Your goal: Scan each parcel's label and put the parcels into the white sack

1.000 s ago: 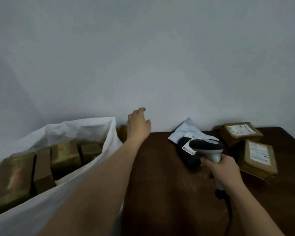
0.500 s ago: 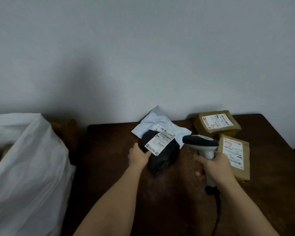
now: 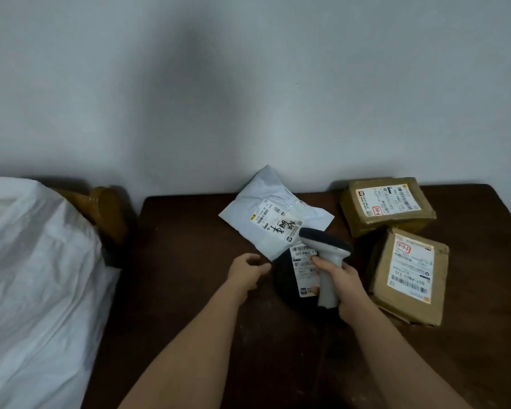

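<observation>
A black parcel [image 3: 283,278] with a white label [image 3: 303,268] lies on the dark wooden table [image 3: 189,305]. My left hand [image 3: 247,271] sits at its left edge, fingers curled, and seems to pinch that edge. My right hand [image 3: 341,280] grips a grey barcode scanner [image 3: 326,252], whose dark head hovers over the label. A white mailer [image 3: 263,208] lies just behind, partly under the scanner. Two brown boxes stand to the right, one at the back [image 3: 387,206] and one nearer [image 3: 407,278]. The white sack [image 3: 36,276] fills the left side, its inside hidden.
A brown glossy object [image 3: 108,211] pokes out behind the sack beside the table's left edge. A plain grey wall runs right behind the table. The scanner's cable drops along my right forearm toward the table's front.
My left hand came back from the sack to the black parcel, which has turned so its label runs lengthwise. My right hand brought the scanner left, over that label. The view swung right.
</observation>
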